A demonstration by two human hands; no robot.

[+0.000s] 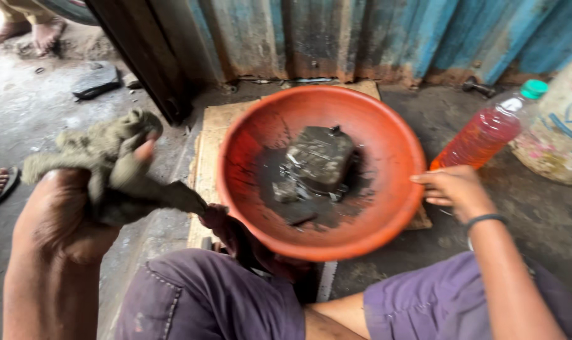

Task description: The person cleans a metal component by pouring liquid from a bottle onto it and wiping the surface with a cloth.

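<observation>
My left hand (pixel 66 217) is raised at the left and shut on a dirty grey-green rag (pixel 113 157), which hangs down towards the bowl. A wide orange plastic bowl (pixel 254 132) stands in front of my knees. My right hand (pixel 456 189) rests on its right rim, fingers touching the edge. Inside the bowl a grimy grey metal block-shaped part (pixel 320 157) lies in a pool of black oily liquid (pixel 280 208).
The bowl rests on a wooden board (pixel 213 145) on the dirty concrete floor. A plastic bottle of red-orange liquid (pixel 487 132) with a green cap stands at the right, beside a white sack (pixel 560 138). A blue rusted metal wall (pixel 361 38) runs behind. Another person's bare feet (pixel 34 28) are at the top left.
</observation>
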